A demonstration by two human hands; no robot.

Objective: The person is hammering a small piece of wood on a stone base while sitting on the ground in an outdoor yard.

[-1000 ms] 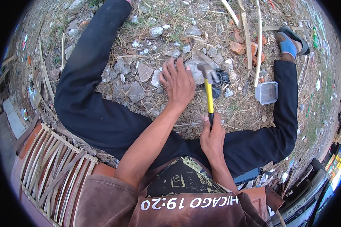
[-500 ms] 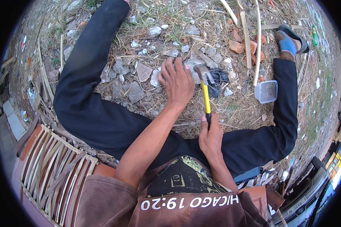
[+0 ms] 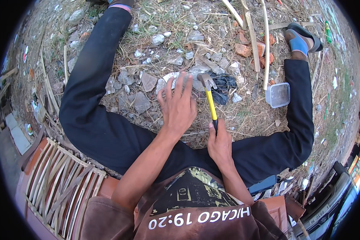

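My right hand (image 3: 220, 145) is wrapped round the black grip of a claw hammer (image 3: 211, 105) with a yellow shaft. The hammer's metal head points away from me, over flat grey stones and beside a crumpled black plastic bag (image 3: 224, 82). To its left, my left hand (image 3: 177, 108) is held palm down with the fingers spread, and nothing shows in its grasp. Its fingertips reach a pale flat stone (image 3: 170, 76); whether they touch it I cannot tell. Grey stone chunks (image 3: 141, 102) lie left of that hand.
A clear plastic tub (image 3: 278, 95) stands by my right shin. Wooden strips (image 3: 266, 48) and broken red bricks (image 3: 243, 50) lie beyond it. My legs stretch out on both sides over dry grass. Behind on the left, several slats (image 3: 64, 184) rest on a reddish-brown panel.
My left hand has drawn back a little to the left, with its fingers more spread. The hammer has shifted slightly left along with my right hand. The whole view has moved slightly too.
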